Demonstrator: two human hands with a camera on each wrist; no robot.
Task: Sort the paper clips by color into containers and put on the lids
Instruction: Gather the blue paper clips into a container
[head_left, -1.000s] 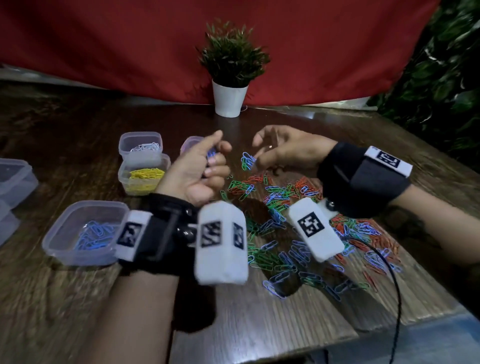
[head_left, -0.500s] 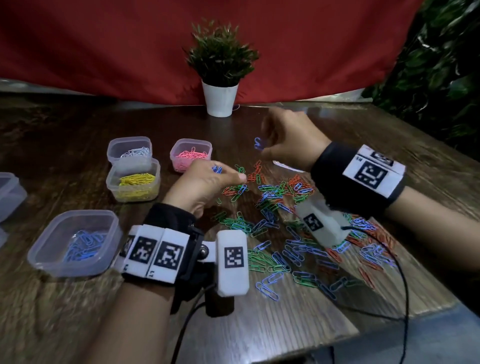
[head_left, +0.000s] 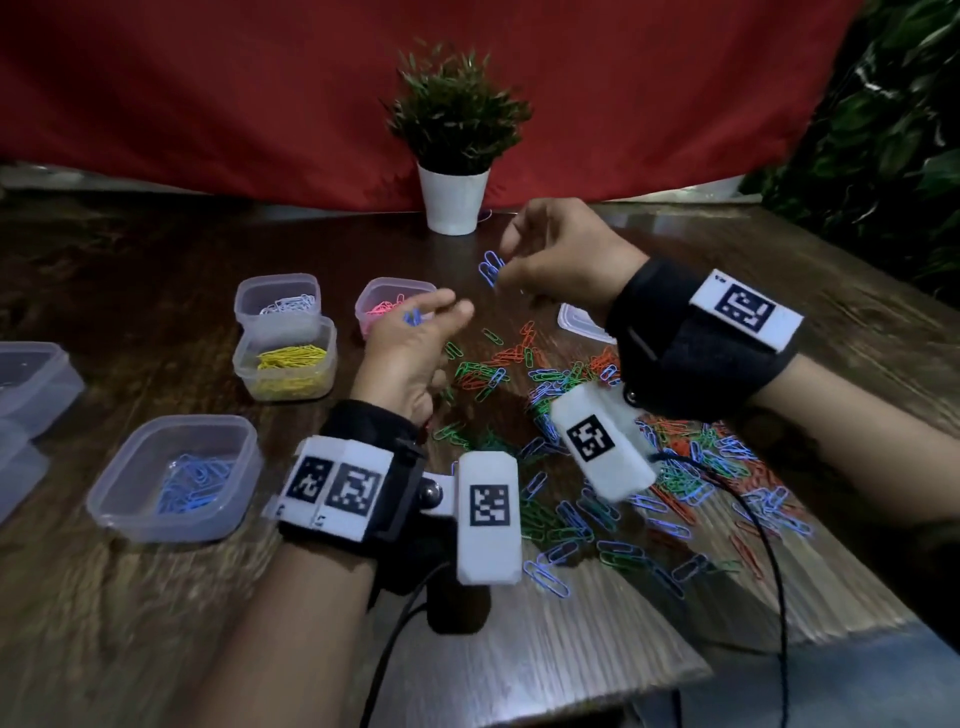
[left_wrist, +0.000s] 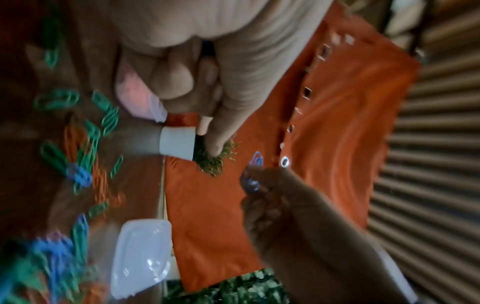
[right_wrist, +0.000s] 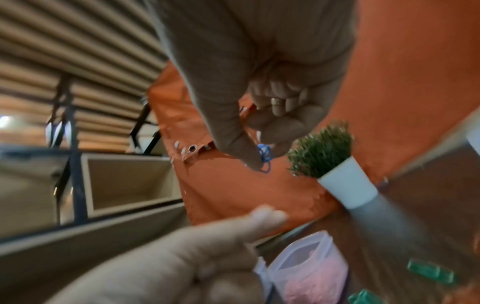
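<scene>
Both hands have risen off the pile since the earlier frame, the right hand lifting toward the small green plant in its white pot and the left hand turning palm-down with its catch. That right hand pinches a few blue wire paper clips between thumb and fingertips, hanging well above the worktop in front of the pot. Nearer than the pot, the left hand has its fingers curled together on another small bunch of blue clips, held just beside the pink-clip tub.

Risk, as I judge it: the clips dangling from the right hand look linked and loosely held, so one could slip free on the way and drop back among the mixed pile of blue, green and orange-red clips, or land in the wrong tub. The left hand's clips sit close to the pink tub, so a careless release would spoil that sort. The blue-clip tub lies far left of the pot, near the front edge, a long carry.

Count: two hands; four open clear plastic tubs with clips: one white-clip, one yellow-clip, one pink, one blue; more containers at the left edge, number unclear; one loose clear lid; one plant. Loose clips are too many to count.
</scene>
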